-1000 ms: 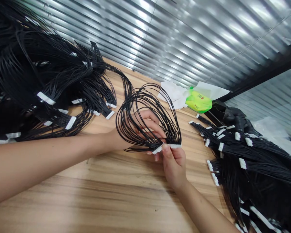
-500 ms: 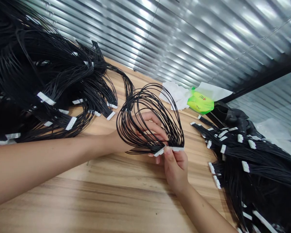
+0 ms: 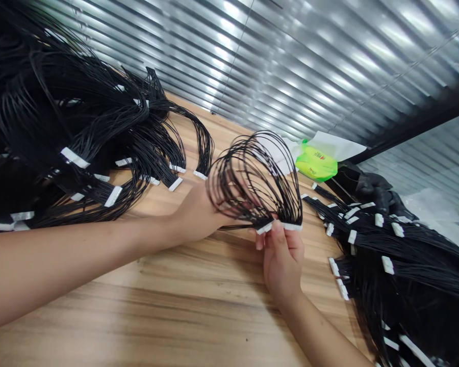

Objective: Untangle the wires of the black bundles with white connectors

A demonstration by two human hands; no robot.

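A black wire harness [image 3: 286, 168] is bent into a loop, its two white connectors [image 3: 291, 226] brought side by side. My right hand [image 3: 285, 260] pinches the connectors where they meet, thumb on the near side. My left hand [image 3: 202, 214] reaches in from the left and is closed on the harness near the connectors. Its fingers are partly hidden behind the wires and blurred. Above my left hand, the white connector [image 3: 200, 175] of another harness lies on the wooden table [image 3: 168, 306].
A large heap of black harnesses [image 3: 99, 117] fills the left side. More harnesses [image 3: 416, 250] are piled at the right. A green-yellow packet [image 3: 316, 162] lies by white paper [image 3: 338, 144] at the back. A corrugated metal wall [image 3: 245, 61] rises behind the table.
Both hands and the looped harness have shifted right and slightly up, and the loop's wires are blurred. A white connector behind my left hand now shows.
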